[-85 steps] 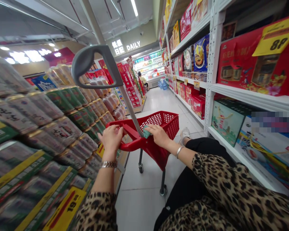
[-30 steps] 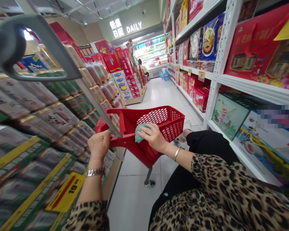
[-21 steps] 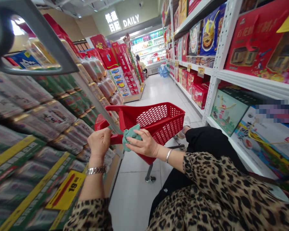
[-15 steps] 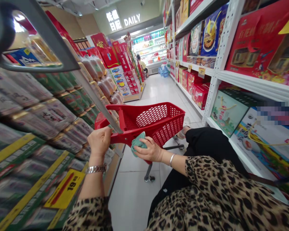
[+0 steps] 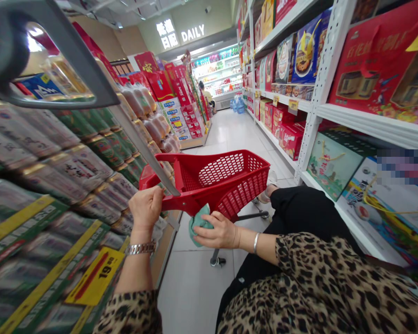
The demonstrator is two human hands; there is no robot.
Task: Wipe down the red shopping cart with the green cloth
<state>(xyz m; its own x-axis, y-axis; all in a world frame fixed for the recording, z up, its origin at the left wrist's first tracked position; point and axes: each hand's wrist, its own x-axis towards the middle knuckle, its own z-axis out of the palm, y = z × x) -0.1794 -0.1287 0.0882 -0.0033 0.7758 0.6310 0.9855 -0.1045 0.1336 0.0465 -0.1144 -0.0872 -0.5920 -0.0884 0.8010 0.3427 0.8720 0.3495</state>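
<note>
**"What's that basket like?"**

"A red plastic trolley basket (image 5: 244,199), glossy, its walls pierced in a lattice of small holes, with a long grey handle (image 5: 80,55) ending in a rounded loop."

**"And the hands?"**

"Apart. The left hand (image 5: 146,208) is wrapped around the basket's red front bar. The right hand (image 5: 216,230) presses a crumpled, soft green cloth (image 5: 199,226) against the basket's lower edge."

**"What's around it?"**

"Left of the basket, stacked printed cans (image 5: 66,171) with metallic rims. Right of it, perforated white metal shelving (image 5: 329,79) carrying red gift boxes (image 5: 290,139). Beneath it, smooth pale floor tiles (image 5: 191,292)."
</note>
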